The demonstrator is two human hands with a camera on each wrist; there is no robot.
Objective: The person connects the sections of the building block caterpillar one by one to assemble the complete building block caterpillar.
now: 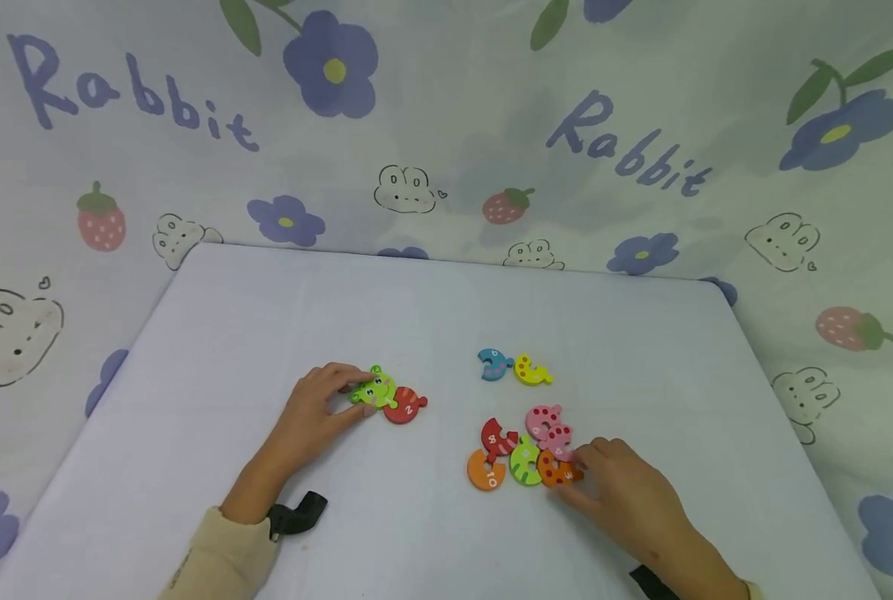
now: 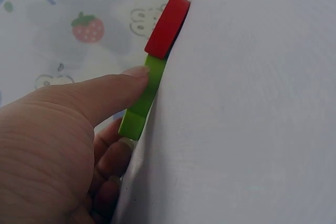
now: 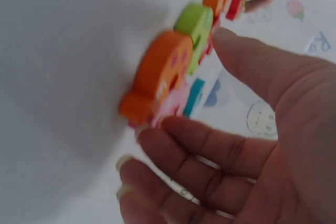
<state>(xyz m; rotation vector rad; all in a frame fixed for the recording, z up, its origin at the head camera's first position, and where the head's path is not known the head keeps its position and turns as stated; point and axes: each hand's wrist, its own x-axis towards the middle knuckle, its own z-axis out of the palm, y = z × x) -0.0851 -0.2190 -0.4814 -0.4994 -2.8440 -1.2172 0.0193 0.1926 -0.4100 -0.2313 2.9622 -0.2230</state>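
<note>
- Ten puzzle pieces lie on the white table [image 1: 416, 325]: two green, two red, two pink, two orange, one blue and one yellow.
- The person's left hand [image 1: 313, 414] pinches the green head piece [image 1: 374, 392] between thumb and fingers; the red piece marked 2 [image 1: 403, 407] touches it at 4 o'clock.
- The right hand [image 1: 628, 483] is at 3 o'clock of the orange spotted piece [image 1: 554, 477], its fingers loosely bent and the thumb spread away, gripping nothing; whether a fingertip touches the piece cannot be told.
- From that spotted piece, the striped green piece [image 1: 519, 469] sits at 9 o'clock and two pink pieces [image 1: 542, 414] at 12.
- From the striped green piece, the red piece marked 8 [image 1: 491, 439] lies towards 10 o'clock and the orange piece marked 10 [image 1: 481, 475] near 9.
- Well apart from the left hand, at 2 to 3 o'clock, the blue piece [image 1: 497, 367] has the yellow piece [image 1: 524, 373] just beside it at 3.
- The left wrist view alone shows the thumb pressed on the green head's edge; the right wrist view alone reveals the gap between right thumb and fingers.
</note>
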